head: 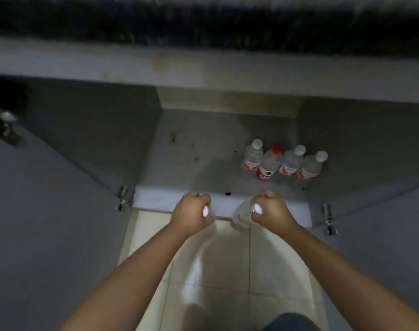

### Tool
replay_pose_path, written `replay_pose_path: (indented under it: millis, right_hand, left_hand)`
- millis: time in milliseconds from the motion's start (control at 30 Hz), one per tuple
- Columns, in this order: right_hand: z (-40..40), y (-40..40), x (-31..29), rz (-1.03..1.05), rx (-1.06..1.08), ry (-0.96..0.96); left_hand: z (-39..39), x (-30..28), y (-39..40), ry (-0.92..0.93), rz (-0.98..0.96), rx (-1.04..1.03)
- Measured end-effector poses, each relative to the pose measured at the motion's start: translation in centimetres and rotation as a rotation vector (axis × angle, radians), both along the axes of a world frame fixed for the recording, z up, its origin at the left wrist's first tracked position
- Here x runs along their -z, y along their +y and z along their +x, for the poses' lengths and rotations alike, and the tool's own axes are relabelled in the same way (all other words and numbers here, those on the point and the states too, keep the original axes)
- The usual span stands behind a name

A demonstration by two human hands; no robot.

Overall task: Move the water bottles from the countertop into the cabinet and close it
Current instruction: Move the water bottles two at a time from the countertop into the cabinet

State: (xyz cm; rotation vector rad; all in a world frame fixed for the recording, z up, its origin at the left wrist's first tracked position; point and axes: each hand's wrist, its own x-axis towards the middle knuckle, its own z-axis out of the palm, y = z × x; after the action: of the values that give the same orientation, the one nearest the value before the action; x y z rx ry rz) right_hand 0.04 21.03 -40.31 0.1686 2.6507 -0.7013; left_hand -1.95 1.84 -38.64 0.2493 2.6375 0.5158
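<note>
Both hands hover at the open cabinet's front edge (179, 199). The left hand (191, 211) grips one white-capped water bottle (207, 211), the right hand (270, 209) another (243, 215). Four bottles (285, 161) stand inside.

Seen from above, the cabinet (203, 149) stands open, both doors swung wide; four water bottles (285, 161) stand upright in a row at the right of its floor, one with a red cap (277, 149), three with white caps; the left hand (191, 209) grips a bottle (207, 212) by its neck; the right hand (273, 209) grips another bottle (243, 215), both above the front edge; the worktop (203, 68) runs above, blurred.
</note>
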Motion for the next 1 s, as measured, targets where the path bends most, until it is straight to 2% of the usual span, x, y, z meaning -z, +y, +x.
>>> replay_pose_path:
  millis: [133, 267, 333, 433, 667, 900, 1000]
  right_hand:
    - [-2.5, 1.1, 6.1, 0.008, 0.003, 0.129]
    - [-4.5, 1.2, 7.4, 0.063, -0.075, 0.213]
    - [-5.0, 1.1, 7.2, 0.105, -0.15, 0.175]
    - [-5.7, 0.7, 6.9, 0.136, -0.2, 0.157]
    - [-6.1, 0.7, 7.6, 0.098, -0.18, 0.189]
    - [-5.8, 1.6, 7.9, 0.064, -0.188, 0.173]
    - [-5.2, 1.5, 8.4, 0.116, -0.245, 0.188]
  left_hand:
    - [-2.5, 6.4, 0.1, 0.091, 0.067, -0.047]
    - [-4.4, 9.5, 0.5, 0.147, 0.139, -0.108]
    - [-5.4, 9.8, 0.9, 0.158, 0.122, -0.14]
    - [-6.9, 9.3, 1.4, 0.17, 0.047, -0.073]
    - [-8.6, 9.3, 0.4, 0.186, -0.065, 0.06]
    - [-8.1, 9.6, 0.8, 0.198, -0.099, 0.139]
    - [-7.1, 10.3, 0.8, 0.242, -0.144, 0.173]
